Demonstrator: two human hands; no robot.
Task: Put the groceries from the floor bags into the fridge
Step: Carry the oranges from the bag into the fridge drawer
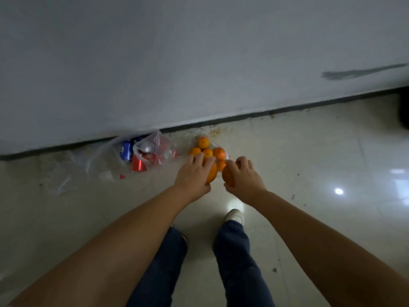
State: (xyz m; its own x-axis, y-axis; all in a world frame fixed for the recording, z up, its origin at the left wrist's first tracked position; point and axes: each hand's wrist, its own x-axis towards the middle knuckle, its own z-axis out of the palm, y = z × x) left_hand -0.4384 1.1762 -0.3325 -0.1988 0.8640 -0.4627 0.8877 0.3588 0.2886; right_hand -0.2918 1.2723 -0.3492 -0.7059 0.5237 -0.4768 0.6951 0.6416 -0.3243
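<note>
Across the upper half of the frame runs a pale wall [199, 52], meeting the glossy tiled floor [309, 162] along a dark skirting line. Against that line, left of centre, slumps a clear plastic bag of cans [146, 155], red and blue; just right of it a second thin bag [212, 138] lies open with a heap of oranges [207, 149]. At centre frame the left hand [194, 176] curls round one orange [212, 173] and the right hand [244, 176] grips another orange [228, 177], both just in front of the heap. The fridge is not in view. To do this step well, I judge, each fruit should be seated firmly in the palm and lifted straight up, clear of the film, so the loose oranges neither roll nor drag the bag along.
</note>
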